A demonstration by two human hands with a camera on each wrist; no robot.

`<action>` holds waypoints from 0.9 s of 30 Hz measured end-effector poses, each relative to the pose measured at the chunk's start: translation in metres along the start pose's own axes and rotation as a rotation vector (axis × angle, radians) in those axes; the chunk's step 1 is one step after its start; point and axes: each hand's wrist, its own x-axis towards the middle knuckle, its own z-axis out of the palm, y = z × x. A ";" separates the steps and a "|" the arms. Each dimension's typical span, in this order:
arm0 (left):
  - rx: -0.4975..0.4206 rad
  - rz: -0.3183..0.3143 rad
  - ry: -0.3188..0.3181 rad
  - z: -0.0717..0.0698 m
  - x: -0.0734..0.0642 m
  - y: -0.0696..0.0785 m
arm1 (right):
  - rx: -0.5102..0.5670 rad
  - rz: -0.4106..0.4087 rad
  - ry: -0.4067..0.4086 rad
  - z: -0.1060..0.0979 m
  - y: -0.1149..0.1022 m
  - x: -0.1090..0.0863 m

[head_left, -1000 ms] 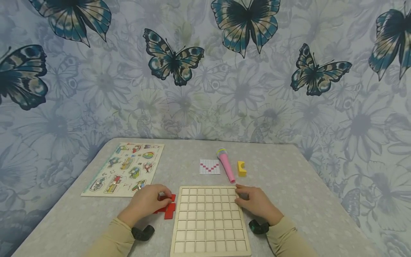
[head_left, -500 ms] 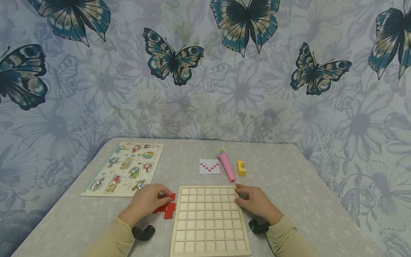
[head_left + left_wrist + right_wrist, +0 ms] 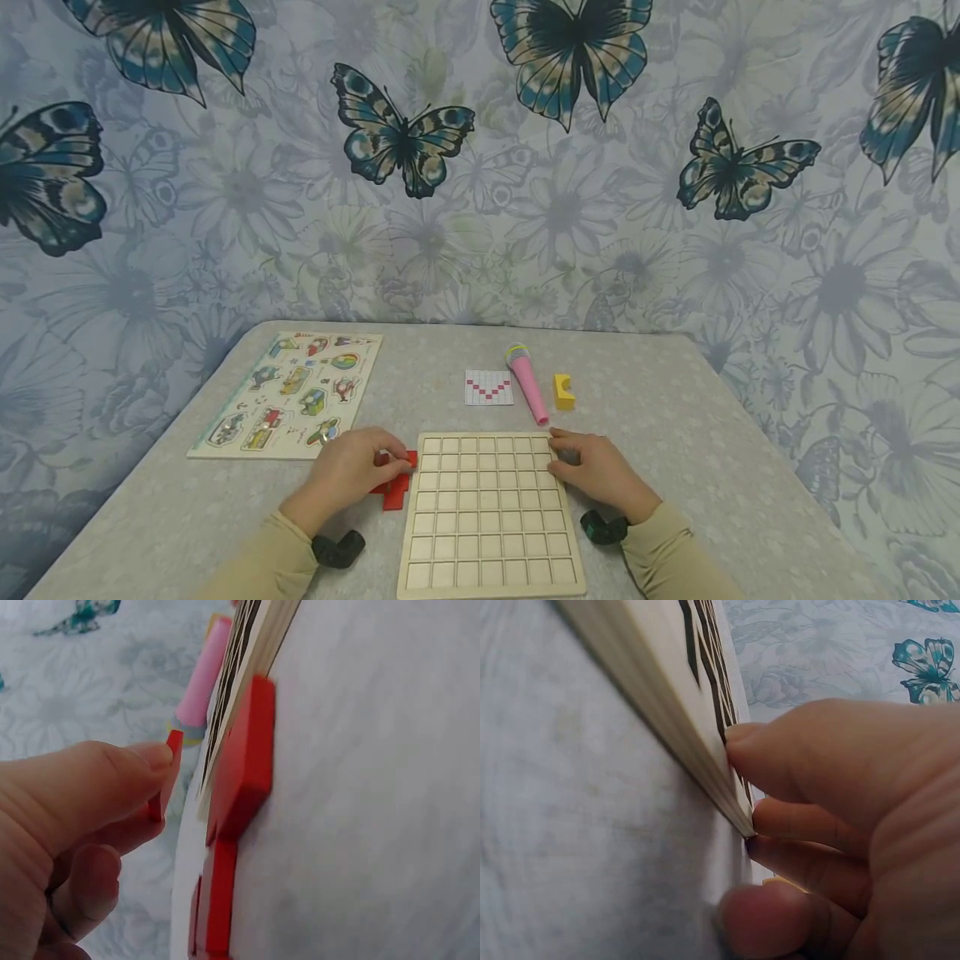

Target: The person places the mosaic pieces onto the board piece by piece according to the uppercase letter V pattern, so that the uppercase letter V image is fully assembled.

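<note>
Between thumb and fingertips my left hand [image 3: 347, 473] pinches a small red tile [image 3: 170, 780], held up off the table in the left wrist view. Below it, several more red tiles [image 3: 393, 500] lie in a loose cluster, close by the left edge of a pale wooden grid board [image 3: 467, 502]. The visible squares of the board hold no tiles. At the board's far right corner, my right hand [image 3: 602, 475] grips the edge. Its thumb rests on top, and other fingers lie against the corner, as the right wrist view shows.
A picture puzzle board [image 3: 294, 439] lies at the left. Behind the grid board are a card [image 3: 489, 400] with a pink V pattern, a pink toy microphone [image 3: 529, 390] and a yellow block [image 3: 561, 393] with a notch. A butterfly-patterned wall [image 3: 480, 250] stands behind the table.
My left hand has shifted slightly to the right, toward the grid board, over the red tiles. The right hand and the board have stayed in place.
</note>
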 end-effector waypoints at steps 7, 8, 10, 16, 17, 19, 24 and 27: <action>-0.032 0.187 -0.018 0.006 -0.012 0.036 | -0.027 -0.009 0.003 0.000 0.002 0.002; -0.049 0.208 -0.033 0.007 -0.014 0.042 | -0.029 -0.007 -0.001 0.000 0.002 0.002; -0.082 0.247 -0.056 0.008 -0.019 0.053 | -0.031 -0.007 -0.007 0.000 0.001 0.003; -0.220 0.283 -0.114 0.008 -0.031 0.085 | -0.027 -0.002 -0.006 0.001 0.002 0.003; -0.234 0.281 -0.122 0.008 -0.032 0.091 | -0.029 -0.004 -0.003 0.001 0.002 0.004; -0.248 0.276 -0.136 0.006 -0.032 0.101 | -0.037 -0.008 0.001 0.002 0.001 0.004; -0.216 0.225 -0.106 0.005 -0.023 0.123 | -0.026 0.000 0.005 0.001 0.001 0.003; -0.211 0.189 -0.041 0.012 -0.017 0.129 | -0.029 0.006 0.013 0.001 0.002 0.002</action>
